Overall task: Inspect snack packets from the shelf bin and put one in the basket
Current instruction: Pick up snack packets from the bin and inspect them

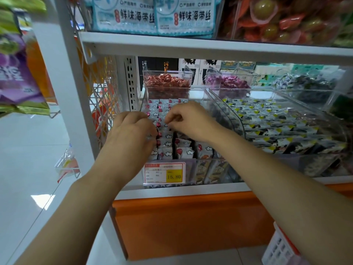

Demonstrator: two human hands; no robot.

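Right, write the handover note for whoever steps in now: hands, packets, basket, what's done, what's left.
Left hand: fingers curled down among the packets in the bin; grip hidden.
Right hand: the same, further back in the bin.
Basket: low at the right, only a corner in view, contents unseen.
Done: both hands in the bin.
Left: lift a packet out, inspect it, put one in the basket.

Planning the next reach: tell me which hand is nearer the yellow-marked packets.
Right. The right hand is beside the yellow-marked packets, over the neighbouring bin; the left hand is farther left.
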